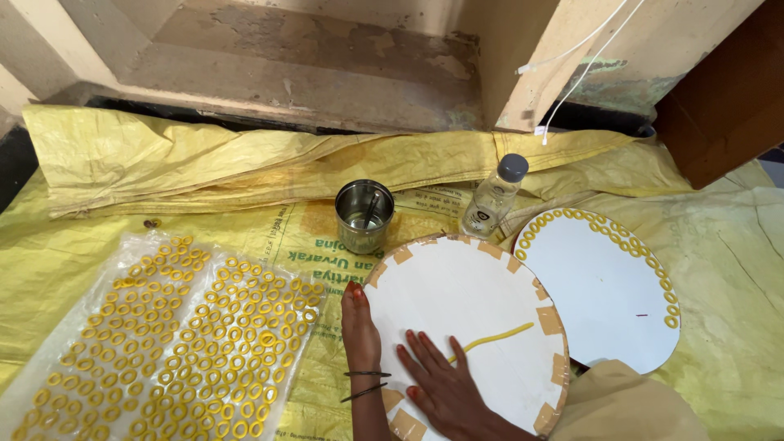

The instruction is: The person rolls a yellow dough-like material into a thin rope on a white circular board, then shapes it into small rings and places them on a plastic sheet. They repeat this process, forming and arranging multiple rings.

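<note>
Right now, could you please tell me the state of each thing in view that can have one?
Steel cup: upright, uncovered.
Bottle: upright, capped.
Left hand: flat on taped board.
Right hand: flat on yellow strand.
Second board: partly rimmed with yellow rings.

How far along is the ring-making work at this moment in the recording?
Done: many small yellow dough rings lie on the clear plastic sheet, and more line the rim of the second round white board.
In hand: the right hand presses on a thin yellow dough strand on the taped round white board; the left hand steadies its edge.
Left: that strand is not yet a ring.
</note>
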